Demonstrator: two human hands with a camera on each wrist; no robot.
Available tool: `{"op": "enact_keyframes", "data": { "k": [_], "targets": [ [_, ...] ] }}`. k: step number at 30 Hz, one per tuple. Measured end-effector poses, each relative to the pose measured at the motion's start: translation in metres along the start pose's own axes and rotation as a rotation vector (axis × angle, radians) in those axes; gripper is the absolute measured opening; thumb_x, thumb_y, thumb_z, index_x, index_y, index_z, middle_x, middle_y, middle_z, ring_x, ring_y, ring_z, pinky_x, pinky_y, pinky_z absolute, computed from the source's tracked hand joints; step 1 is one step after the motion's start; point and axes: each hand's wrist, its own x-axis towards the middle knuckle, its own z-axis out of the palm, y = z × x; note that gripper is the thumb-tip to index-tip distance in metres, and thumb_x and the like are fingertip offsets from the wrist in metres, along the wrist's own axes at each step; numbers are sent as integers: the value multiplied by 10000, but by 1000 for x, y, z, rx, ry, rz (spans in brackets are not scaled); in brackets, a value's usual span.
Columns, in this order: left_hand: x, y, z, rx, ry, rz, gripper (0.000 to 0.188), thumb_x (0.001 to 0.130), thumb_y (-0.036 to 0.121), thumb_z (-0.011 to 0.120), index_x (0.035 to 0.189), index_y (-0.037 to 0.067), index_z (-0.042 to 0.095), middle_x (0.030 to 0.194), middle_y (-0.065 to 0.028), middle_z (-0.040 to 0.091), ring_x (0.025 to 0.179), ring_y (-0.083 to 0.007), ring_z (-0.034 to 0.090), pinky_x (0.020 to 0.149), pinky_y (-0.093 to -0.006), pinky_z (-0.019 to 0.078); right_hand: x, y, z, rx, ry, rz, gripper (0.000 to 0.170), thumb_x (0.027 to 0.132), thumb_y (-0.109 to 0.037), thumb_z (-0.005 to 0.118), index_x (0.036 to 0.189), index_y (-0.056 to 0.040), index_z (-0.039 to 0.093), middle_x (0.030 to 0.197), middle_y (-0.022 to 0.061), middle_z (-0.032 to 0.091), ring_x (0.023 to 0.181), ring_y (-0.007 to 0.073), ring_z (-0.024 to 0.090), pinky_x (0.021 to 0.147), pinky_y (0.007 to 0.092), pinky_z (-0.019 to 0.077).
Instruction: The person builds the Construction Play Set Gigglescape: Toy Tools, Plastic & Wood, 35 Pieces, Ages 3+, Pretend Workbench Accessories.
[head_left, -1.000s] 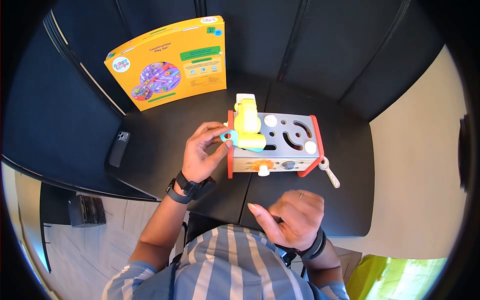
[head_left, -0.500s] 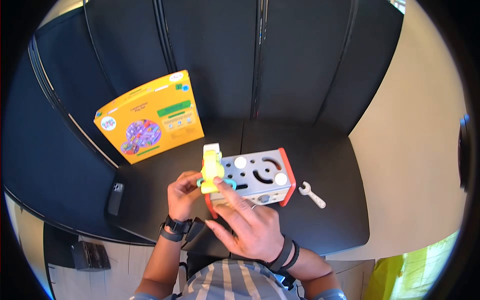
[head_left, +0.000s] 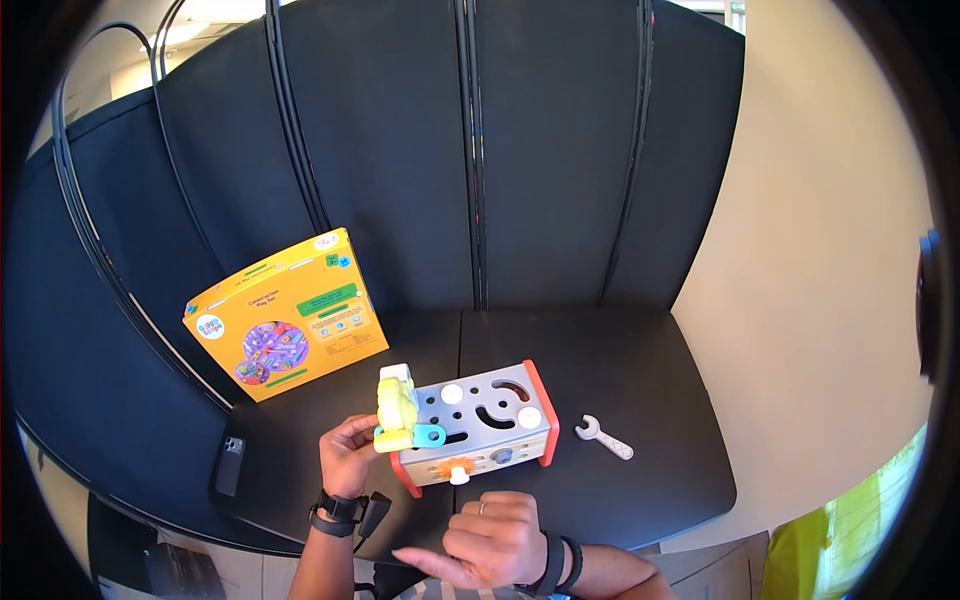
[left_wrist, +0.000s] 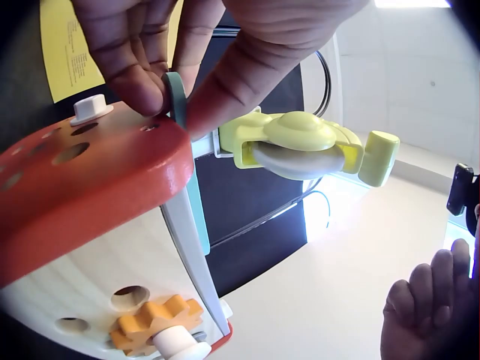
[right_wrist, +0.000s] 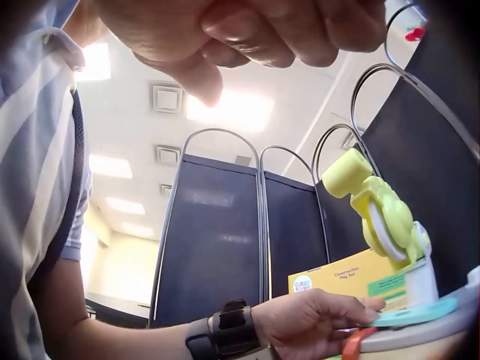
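Note:
On the black table stands a toy workbench with a grey slotted top and red end panels. My left hand is at its left end, pinching a teal strip between thumb and fingers. The strip lies along the grey top, under a yellow-green toy piece with a white disc and a cylinder, which stands upright there. My right hand hovers in front of the workbench, fingers loosely curled and thumb out to the left, holding nothing. An orange gear with a white bolt sits on the front face.
A white toy wrench lies right of the workbench. Behind on the left stands a yellow play set box. A phone rests by the table's left edge. Dark panels enclose the back.
My right hand reached to the yellow-green piece, then drew back toward my body. The teal strip's end now shows right of that piece. My left hand stays on the strip; the head view tilted up.

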Motion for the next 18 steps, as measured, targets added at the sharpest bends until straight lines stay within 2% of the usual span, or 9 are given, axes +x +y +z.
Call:
{"op": "enact_keyframes", "data": {
  "k": [5, 7, 8, 10, 11, 14, 15, 16, 18],
  "targets": [
    [1, -1, 0, 20, 3, 43, 364, 867, -164, 788, 1218, -68, 763, 1167, -120, 793, 1018, -191, 790, 930, -326, 644, -2, 6, 7, -106, -49, 10, 447, 921, -355, 888, 639, -128, 625, 649, -20, 602, 471, 134, 547, 466, 281, 403],
    [2, -4, -2, -38, -42, 49, 366, 876, -161, 786, 1229, -70, 757, 1188, -127, 789, 1025, -192, 790, 934, -327, 643, 1, 9, 16, -113, 41, 4, 355, 931, -359, 875, 757, -110, 690, 863, 5, 700, 527, 134, 597, 500, 273, 470],
    [1, -3, -2, -38, -31, 52, 366, 876, -161, 786, 1229, -70, 757, 1188, -127, 789, 1025, -192, 790, 934, -327, 643, 5, 9, 19, -104, 36, -3, 355, 931, -359, 875, 757, -110, 690, 863, 5, 700, 527, 134, 597, 500, 273, 470],
    [-1, -1, 0, -84, -62, 53, 365, 885, -154, 787, 1239, -74, 751, 1209, -135, 785, 1039, -194, 788, 947, -326, 639, 13, 11, 22, -167, 43, 16, 323, 938, -374, 865, 855, -96, 724, 1036, 24, 724, 569, 140, 630, 535, 270, 518],
    [-2, 1, 1, -80, -51, 45, 375, 886, -156, 787, 1249, -75, 746, 1199, -120, 783, 1039, -185, 784, 948, -318, 636, 11, 11, 22, -162, 39, 14, 323, 938, -374, 865, 855, -96, 724, 1036, 24, 724, 569, 140, 630, 535, 270, 518],
    [-2, 1, 2, -29, -43, 41, 376, 876, -165, 788, 1237, -64, 757, 1174, -90, 775, 1025, -156, 769, 940, -303, 630, 2, 9, 9, -150, -195, -16, 497, 950, -378, 862, 623, -124, 588, 626, -12, 598, 441, 146, 536, 464, 296, 408],
    [-1, -1, 3, -30, -38, 65, 375, 866, -169, 792, 1222, -51, 770, 1140, -60, 762, 994, -122, 743, 924, -283, 619, 5, 4, 4, -36, -106, -27, 607, 940, -381, 877, 540, -139, 490, 493, -24, 461, 393, 155, 476, 444, 312, 338],
    [1, -2, 2, -30, -35, 65, 375, 866, -169, 792, 1222, -51, 770, 1140, -60, 762, 994, -122, 743, 924, -283, 619, 1, 2, 1, 96, -115, 0, 644, 919, -386, 896, 518, -140, 457, 485, -20, 439, 387, 164, 455, 444, 319, 310],
    [0, -7, 1, -17, -31, 46, 379, 858, -166, 801, 1217, -46, 777, 1124, -51, 753, 979, -100, 717, 914, -270, 609, 5, -3, -4, -16, -151, -2, 549, 911, -395, 901, 585, -129, 548, 577, -11, 550, 435, 149, 525, 460, 298, 373]
  ]
}}
